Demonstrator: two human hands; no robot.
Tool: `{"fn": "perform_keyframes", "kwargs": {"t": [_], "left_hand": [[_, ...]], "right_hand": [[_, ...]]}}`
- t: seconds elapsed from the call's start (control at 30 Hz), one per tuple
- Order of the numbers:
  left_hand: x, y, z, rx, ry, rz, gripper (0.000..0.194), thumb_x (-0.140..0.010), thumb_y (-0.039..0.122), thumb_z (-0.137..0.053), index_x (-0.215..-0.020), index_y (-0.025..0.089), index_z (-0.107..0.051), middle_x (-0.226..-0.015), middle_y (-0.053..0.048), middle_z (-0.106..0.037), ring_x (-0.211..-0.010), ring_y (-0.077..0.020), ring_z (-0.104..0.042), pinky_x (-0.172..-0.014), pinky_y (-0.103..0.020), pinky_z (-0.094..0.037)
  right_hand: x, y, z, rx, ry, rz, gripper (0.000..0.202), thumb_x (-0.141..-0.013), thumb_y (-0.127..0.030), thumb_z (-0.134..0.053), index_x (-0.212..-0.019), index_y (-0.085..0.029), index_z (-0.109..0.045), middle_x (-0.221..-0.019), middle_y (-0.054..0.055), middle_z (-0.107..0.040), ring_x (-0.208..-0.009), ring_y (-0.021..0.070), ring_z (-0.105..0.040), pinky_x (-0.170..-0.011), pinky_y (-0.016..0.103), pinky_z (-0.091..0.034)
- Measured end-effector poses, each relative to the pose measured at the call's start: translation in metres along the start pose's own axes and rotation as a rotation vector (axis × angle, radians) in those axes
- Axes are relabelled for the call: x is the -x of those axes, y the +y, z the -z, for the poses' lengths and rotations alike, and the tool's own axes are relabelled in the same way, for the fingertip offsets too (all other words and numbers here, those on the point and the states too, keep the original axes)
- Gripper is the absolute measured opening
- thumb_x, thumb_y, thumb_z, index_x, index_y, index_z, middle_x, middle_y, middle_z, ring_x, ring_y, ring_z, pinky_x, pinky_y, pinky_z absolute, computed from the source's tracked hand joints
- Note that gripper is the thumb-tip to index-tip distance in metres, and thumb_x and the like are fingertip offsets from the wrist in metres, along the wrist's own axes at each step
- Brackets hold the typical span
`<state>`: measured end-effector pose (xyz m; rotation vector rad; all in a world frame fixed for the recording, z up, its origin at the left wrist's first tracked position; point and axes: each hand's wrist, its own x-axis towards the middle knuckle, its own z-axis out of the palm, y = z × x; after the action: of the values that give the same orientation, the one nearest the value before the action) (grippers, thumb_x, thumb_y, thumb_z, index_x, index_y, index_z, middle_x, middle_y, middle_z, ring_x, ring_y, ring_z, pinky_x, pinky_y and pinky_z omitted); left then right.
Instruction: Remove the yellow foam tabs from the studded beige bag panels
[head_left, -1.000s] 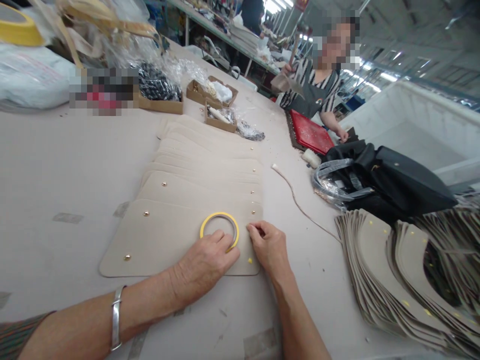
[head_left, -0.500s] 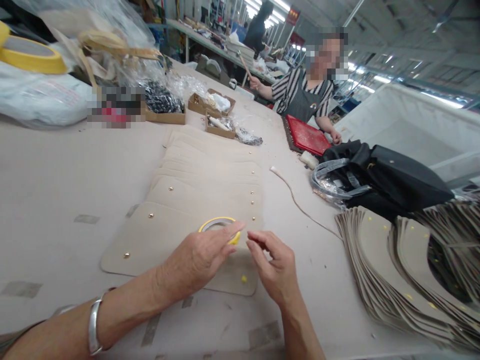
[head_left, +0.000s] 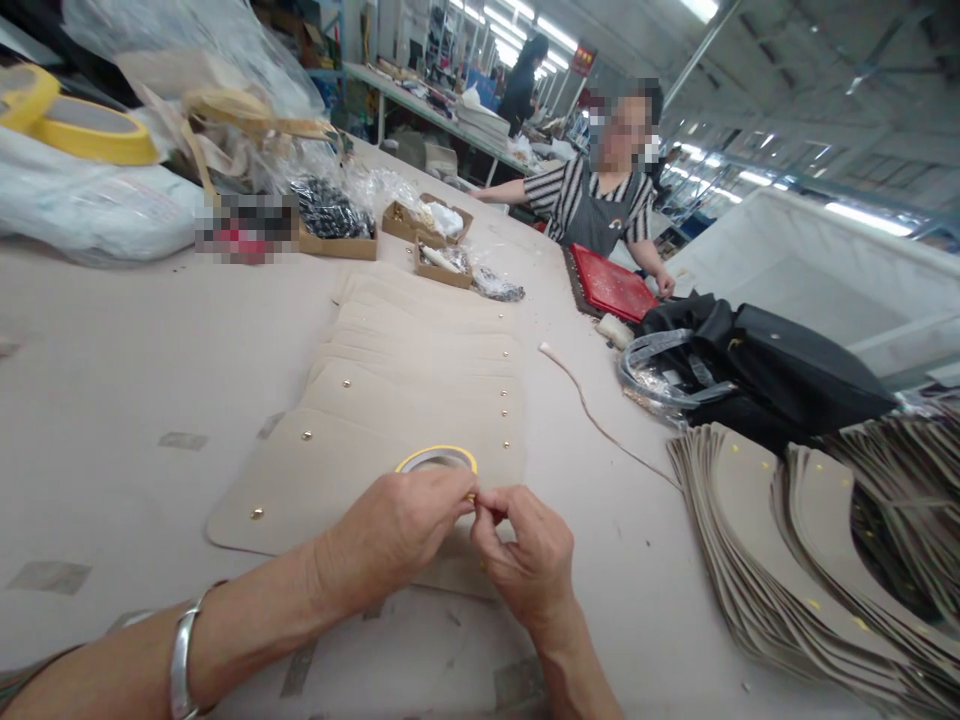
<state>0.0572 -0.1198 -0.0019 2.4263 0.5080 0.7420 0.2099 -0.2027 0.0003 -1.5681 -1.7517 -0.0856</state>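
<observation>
A roll of yellow tape (head_left: 420,455) stands over the nearest beige panel, its near side covered by my left hand (head_left: 405,515). The fingers of that hand are closed on the roll. My right hand (head_left: 529,550) pinches at the roll's near edge, its fingertips meeting my left fingertips, where a bit of yellow shows. Beneath both hands, beige panels (head_left: 382,410) lie overlapped in a row going away from me. Small metal studs (head_left: 257,513) show along their two sides. My hands hide part of the nearest panel.
Curved stacks of beige pieces (head_left: 735,520) lie at the right, beside a black bag (head_left: 802,365). A thin cord (head_left: 592,400) crosses the table. Small cardboard boxes (head_left: 442,265) and more tape rolls (head_left: 97,130) are at the back left. A co-worker (head_left: 600,205) sits across the table by a red slab (head_left: 611,283).
My hands have come together at the tape roll; the fingers of both have closed. The co-worker has lowered the raised tool arm and stretches it out to the side.
</observation>
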Motion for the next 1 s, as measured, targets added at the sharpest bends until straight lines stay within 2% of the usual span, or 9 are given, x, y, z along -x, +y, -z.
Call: {"fn": "perform_keyframes", "kwargs": {"t": [0.07,0.23,0.3,0.37,0.47,0.6,0.7,0.9,1.0], "left_hand": [[-0.005,-0.002,0.0,-0.056,-0.002,-0.013,0.024,-0.097,0.018,-0.035,-0.084,0.017,-0.055,-0.074,-0.001,-0.058,-0.066,-0.0144,-0.056,-0.06,-0.025,-0.044],[-0.015,-0.006,-0.004,-0.17,0.039,-0.103,0.029,-0.095,0.014,-0.032,-0.077,0.017,-0.054,-0.068,0.0,-0.051,-0.059,-0.0139,-0.047,-0.052,-0.025,-0.036],[-0.016,-0.005,-0.006,-0.171,0.079,-0.142,0.028,-0.095,0.012,-0.032,-0.08,0.017,-0.056,-0.069,-0.001,-0.051,-0.06,-0.0141,-0.046,-0.052,-0.024,-0.036],[-0.015,-0.006,-0.009,-0.198,0.106,-0.156,0.026,-0.095,0.012,-0.034,-0.082,0.018,-0.056,-0.07,-0.001,-0.051,-0.061,-0.0142,-0.046,-0.055,-0.025,-0.038],[-0.014,-0.012,-0.015,-0.336,0.052,-0.146,0.021,-0.095,0.014,-0.039,-0.083,0.017,-0.056,-0.074,-0.002,-0.054,-0.067,-0.0163,-0.049,-0.059,-0.026,-0.041],[-0.013,-0.026,-0.026,-0.479,-0.103,-0.116,0.013,-0.091,0.012,-0.046,-0.082,0.017,-0.055,-0.081,-0.006,-0.057,-0.075,-0.0215,-0.051,-0.062,-0.031,-0.044],[-0.014,-0.032,-0.03,-0.479,-0.147,-0.101,0.01,-0.09,0.013,-0.048,-0.083,0.017,-0.055,-0.086,-0.008,-0.057,-0.077,-0.0229,-0.05,-0.064,-0.033,-0.046],[-0.016,-0.032,-0.03,-0.441,-0.126,-0.042,0.013,-0.092,0.012,-0.045,-0.087,0.016,-0.056,-0.091,-0.009,-0.057,-0.087,-0.0235,-0.05,-0.072,-0.035,-0.048],[-0.017,-0.032,-0.029,-0.436,-0.14,-0.023,0.013,-0.091,0.011,-0.045,-0.086,0.016,-0.056,-0.09,-0.009,-0.056,-0.086,-0.0233,-0.049,-0.073,-0.035,-0.047]], "right_hand": [[-0.001,-0.001,-0.002,-0.084,0.01,-0.142,0.016,-0.079,-0.009,-0.053,-0.079,-0.018,-0.066,-0.065,0.001,-0.067,-0.055,0.0117,-0.06,-0.056,0.022,-0.047],[-0.01,0.003,-0.005,-0.588,-0.061,-0.758,0.013,-0.076,-0.028,-0.062,-0.068,-0.018,-0.064,-0.049,-0.002,-0.063,-0.042,0.0121,-0.057,-0.044,0.022,-0.047],[-0.014,0.014,-0.005,-0.717,-0.043,-0.876,0.017,-0.073,-0.033,-0.066,-0.067,-0.017,-0.063,-0.046,-0.003,-0.06,-0.04,0.0114,-0.055,-0.043,0.022,-0.048],[-0.017,0.03,-0.005,-0.734,0.003,-0.934,0.021,-0.07,-0.035,-0.071,-0.067,-0.016,-0.064,-0.048,-0.003,-0.06,-0.041,0.0106,-0.055,-0.044,0.022,-0.05],[-0.02,0.059,-0.003,-0.66,0.013,-0.977,0.027,-0.068,-0.04,-0.074,-0.073,-0.015,-0.068,-0.054,-0.001,-0.064,-0.046,0.012,-0.06,-0.048,0.024,-0.054],[-0.024,0.081,-0.005,-0.547,-0.076,-0.955,0.032,-0.071,-0.045,-0.073,-0.078,-0.014,-0.07,-0.058,0.0,-0.065,-0.049,0.0118,-0.062,-0.05,0.022,-0.053],[-0.027,0.083,-0.009,-0.475,-0.137,-0.913,0.031,-0.074,-0.045,-0.069,-0.077,-0.014,-0.069,-0.057,-0.001,-0.063,-0.047,0.0106,-0.058,-0.046,0.02,-0.049],[-0.034,0.079,-0.012,-0.215,-0.198,-0.729,0.027,-0.079,-0.042,-0.061,-0.076,-0.017,-0.071,-0.056,-0.001,-0.063,-0.047,0.0114,-0.055,-0.046,0.021,-0.046],[-0.035,0.08,-0.013,-0.146,-0.235,-0.704,0.026,-0.08,-0.041,-0.059,-0.075,-0.018,-0.07,-0.058,0.0,-0.065,-0.048,0.0119,-0.055,-0.046,0.021,-0.045]]}}
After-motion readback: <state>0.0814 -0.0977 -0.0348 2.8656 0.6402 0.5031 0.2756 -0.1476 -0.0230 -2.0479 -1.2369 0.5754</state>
